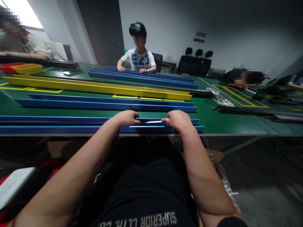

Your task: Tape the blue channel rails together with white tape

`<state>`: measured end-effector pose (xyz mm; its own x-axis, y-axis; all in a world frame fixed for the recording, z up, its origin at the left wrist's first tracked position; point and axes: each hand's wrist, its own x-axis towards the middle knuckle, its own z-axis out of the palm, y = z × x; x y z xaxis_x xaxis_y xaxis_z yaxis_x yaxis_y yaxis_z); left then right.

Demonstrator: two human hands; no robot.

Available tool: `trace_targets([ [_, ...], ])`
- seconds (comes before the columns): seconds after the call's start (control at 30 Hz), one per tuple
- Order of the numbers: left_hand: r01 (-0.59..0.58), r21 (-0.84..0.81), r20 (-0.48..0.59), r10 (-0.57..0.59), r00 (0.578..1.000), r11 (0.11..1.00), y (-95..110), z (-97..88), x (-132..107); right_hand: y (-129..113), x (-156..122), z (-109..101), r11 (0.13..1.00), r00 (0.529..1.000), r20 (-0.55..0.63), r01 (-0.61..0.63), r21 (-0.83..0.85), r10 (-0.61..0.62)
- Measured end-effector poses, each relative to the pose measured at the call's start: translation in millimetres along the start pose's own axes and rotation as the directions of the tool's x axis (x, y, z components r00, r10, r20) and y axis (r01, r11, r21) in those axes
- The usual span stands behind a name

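Observation:
A long blue channel rail (pixel 59 128) lies along the near edge of the green table (pixel 224 121). My left hand (pixel 125 118) and my right hand (pixel 178 120) both rest on it with fingers curled over its top. Between the two hands a thin white strip (pixel 153 122) lies in the rail's slot, its ends under my fingertips. Each hand pinches an end of that strip.
Farther back lie a second blue rail (pixel 106 104), a long yellow rail (pixel 94 86) and more blue rails (pixel 146 77) in front of a seated person (pixel 138 60). Red and yellow bins (pixel 23 67) stand far left. Black strips (pixel 248 110) and plastic bags lie right.

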<state>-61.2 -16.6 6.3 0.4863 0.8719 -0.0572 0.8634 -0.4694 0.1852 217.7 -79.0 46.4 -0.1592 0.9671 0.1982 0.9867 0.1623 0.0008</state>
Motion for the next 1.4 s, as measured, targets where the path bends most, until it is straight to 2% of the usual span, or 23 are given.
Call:
trace_targets([
  [0.17, 0.009, 0.0, 0.003, -0.009, 1.0, 1.0, -1, 1.1, 1, -4, 8, -7, 0.992, 0.996, 0.067, 0.067, -0.11, -0.06],
  [0.4, 0.012, -0.012, -0.004, -0.012, 1.0, 1.0, -2, 1.4, 0, -9, 16, 4, 0.991, 0.991, 0.137, 0.019, -0.133, 0.0],
  [0.7, -0.002, -0.001, 0.007, 0.002, 1.0, 1.0, -1, 0.3, 0, -14, 21, 15, 0.985, 0.996, 0.09, 0.004, -0.172, 0.011],
  [0.83, 0.003, 0.004, 0.005, -0.003, 1.0, 1.0, -2, 1.4, 0, -19, 19, 16, 0.983, 0.995, 0.101, 0.008, -0.182, 0.01],
  [1.1, 0.016, 0.033, 0.014, -0.016, 1.0, 0.999, -1, 2.6, 1, -29, 18, 14, 0.981, 0.98, 0.175, -0.062, -0.184, 0.094],
  [1.4, 0.011, 0.035, 0.02, -0.012, 1.0, 0.999, 0, 2.8, 2, -33, 18, 19, 0.979, 0.979, 0.163, -0.093, -0.182, 0.123],
])
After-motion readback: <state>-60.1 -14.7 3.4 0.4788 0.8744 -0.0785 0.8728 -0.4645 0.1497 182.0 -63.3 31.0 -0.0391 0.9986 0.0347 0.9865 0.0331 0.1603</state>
